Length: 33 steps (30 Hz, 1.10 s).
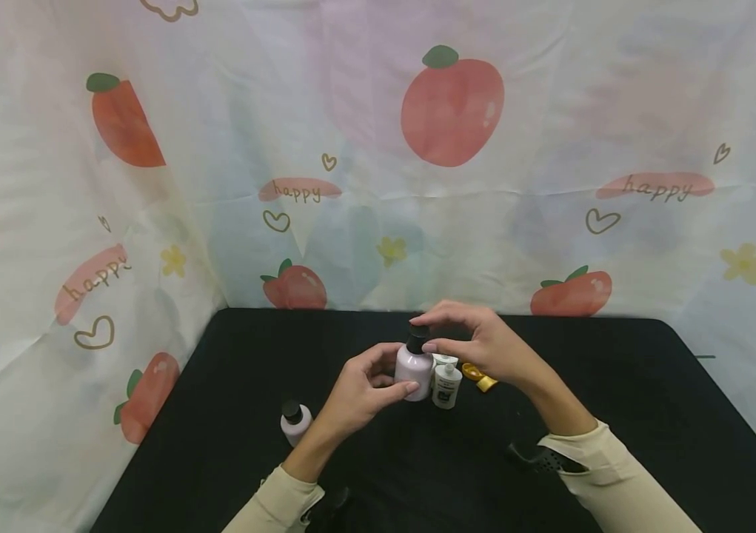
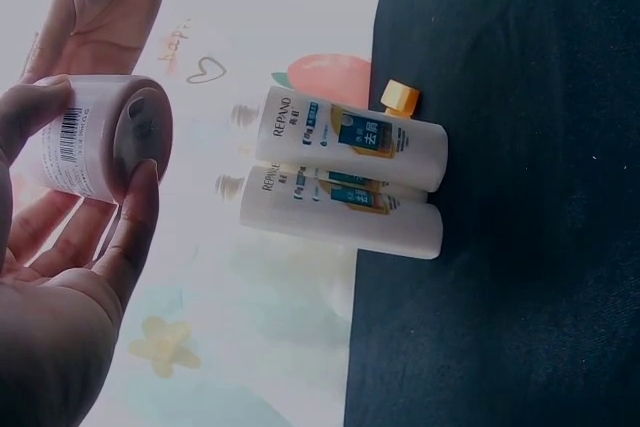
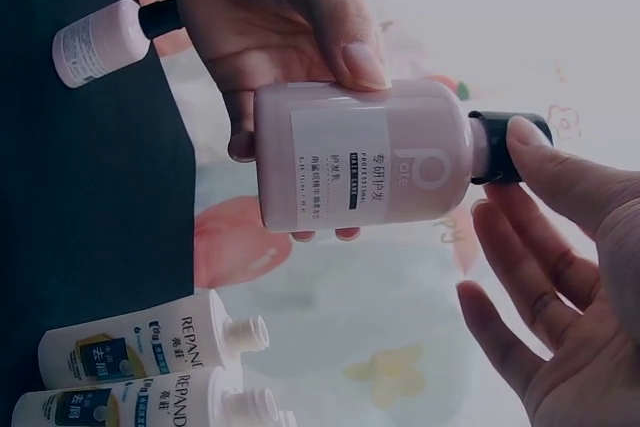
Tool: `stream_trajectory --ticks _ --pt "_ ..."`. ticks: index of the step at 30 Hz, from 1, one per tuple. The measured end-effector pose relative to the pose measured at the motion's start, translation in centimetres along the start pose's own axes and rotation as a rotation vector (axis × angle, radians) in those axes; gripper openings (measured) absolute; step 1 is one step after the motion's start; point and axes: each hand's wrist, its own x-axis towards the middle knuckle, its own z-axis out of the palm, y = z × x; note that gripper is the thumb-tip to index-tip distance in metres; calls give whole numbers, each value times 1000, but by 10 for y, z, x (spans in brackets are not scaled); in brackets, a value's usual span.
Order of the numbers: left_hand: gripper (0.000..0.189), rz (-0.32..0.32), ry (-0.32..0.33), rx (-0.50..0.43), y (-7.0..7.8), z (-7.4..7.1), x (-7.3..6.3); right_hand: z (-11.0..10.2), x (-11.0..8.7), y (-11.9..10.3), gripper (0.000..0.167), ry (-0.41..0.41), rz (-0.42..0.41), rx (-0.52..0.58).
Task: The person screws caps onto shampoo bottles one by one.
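Note:
A pale pink hair-care bottle [image 1: 411, 370] with a black cap [image 1: 419, 340] is held up above the black table. My left hand [image 1: 364, 385] grips its body, thumb on the near side and fingers behind. The thumb and fingers of my right hand [image 1: 487, 344] pinch the black cap, which sits on the bottle's neck. In the left wrist view the bottle's base and barcode label face the camera. White uncapped REPAND bottles [image 2: 350, 132] stand close together just beyond; one is largely hidden behind the others.
A second pink bottle with a black cap [image 1: 294, 423] stands at the left, beside my left forearm. Gold-coloured caps [image 1: 485, 383] lie right of the white bottles. A printed cloth [image 1: 364, 111] hangs behind and left of the black table [image 1: 651, 392].

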Motion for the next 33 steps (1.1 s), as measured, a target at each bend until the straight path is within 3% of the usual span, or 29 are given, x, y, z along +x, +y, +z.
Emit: stream_trajectory --ticks 13,22,33 --pt "47 -1 1 -43 1 3 1 9 1 1 38 17 80 19" --pt "46 1 -17 -50 0 6 0 14 3 -1 38 -19 50 108" --pt "48 -8 26 -36 1 1 -1 11 -2 0 49 -13 113 78"
